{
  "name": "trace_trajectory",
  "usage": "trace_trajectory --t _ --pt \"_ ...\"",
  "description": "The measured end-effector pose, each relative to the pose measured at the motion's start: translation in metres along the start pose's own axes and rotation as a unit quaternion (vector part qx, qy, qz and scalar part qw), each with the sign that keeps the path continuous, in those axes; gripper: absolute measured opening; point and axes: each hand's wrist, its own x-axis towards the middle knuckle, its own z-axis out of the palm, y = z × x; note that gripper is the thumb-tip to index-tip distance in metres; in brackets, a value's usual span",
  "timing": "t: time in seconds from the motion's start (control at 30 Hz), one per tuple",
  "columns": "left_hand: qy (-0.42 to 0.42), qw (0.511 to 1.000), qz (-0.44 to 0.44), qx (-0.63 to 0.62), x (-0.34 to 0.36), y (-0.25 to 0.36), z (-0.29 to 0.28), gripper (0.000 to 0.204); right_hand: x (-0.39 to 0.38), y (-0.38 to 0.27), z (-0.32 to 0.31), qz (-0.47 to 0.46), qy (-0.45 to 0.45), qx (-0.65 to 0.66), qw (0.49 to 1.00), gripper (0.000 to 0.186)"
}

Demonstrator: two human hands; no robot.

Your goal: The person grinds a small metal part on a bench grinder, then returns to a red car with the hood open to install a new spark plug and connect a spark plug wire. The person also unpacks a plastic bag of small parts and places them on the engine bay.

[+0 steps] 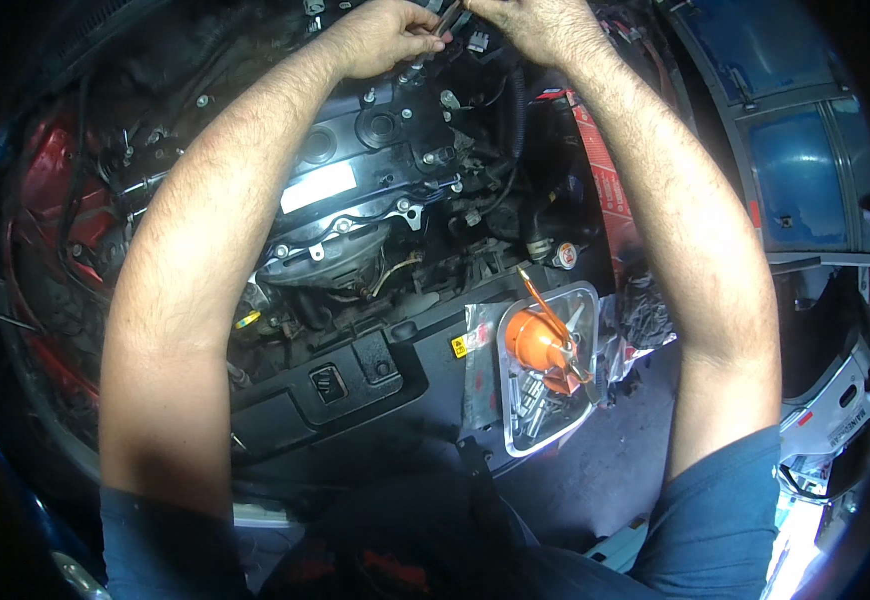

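Observation:
Both my arms reach far forward over an open car engine bay. My left hand (390, 38) is closed, its thumb and fingers pinching a small thin brownish-grey piece (448, 18) whose kind I cannot make out. Close beside it, my right hand (545, 28) has its fingers drawn together at the upper end of that piece; the picture's top edge cuts off part of them. Below the hands lies the black engine cover (380, 125) with bolts along its edges and a pale label. A grey connector (478, 41) shows just under the right hand.
A clear plastic tray (504, 420) holding sockets, an orange funnel (532, 338) and an orange-handled tool rests on the black front panel (355, 385). Nearby are a radiator cap (564, 255) and a red patterned cover (600, 170). Blue doors (800, 190) stand at right.

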Motion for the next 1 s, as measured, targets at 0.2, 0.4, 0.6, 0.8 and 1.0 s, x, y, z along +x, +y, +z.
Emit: trace_trajectory --t 0.2,0.4,0.6,0.8,1.0 --pt "0.034 0.995 0.092 -0.019 0.007 -0.019 0.011 0.027 0.021 -0.019 -0.015 0.077 -0.163 -0.031 0.983 0.032" --pt "-0.014 0.993 0.097 -0.072 0.005 -0.027 0.013 0.023 0.041 -0.009 -0.027 -0.268 -0.178 -0.226 0.919 0.014" --pt "0.019 0.994 0.09 0.059 0.001 -0.012 0.008 0.026 0.056 -0.026 0.002 0.084 -0.356 -0.165 0.916 0.023" --pt "0.013 0.984 0.138 0.112 0.016 0.003 -0.008 0.027 0.046 -0.034 -0.016 -0.233 -0.223 -0.299 0.898 0.018" --pt "0.105 0.959 0.17 -0.203 0.017 0.012 0.019 0.027 0.054 -0.039 -0.012 0.141 -0.338 -0.07 0.928 0.015"
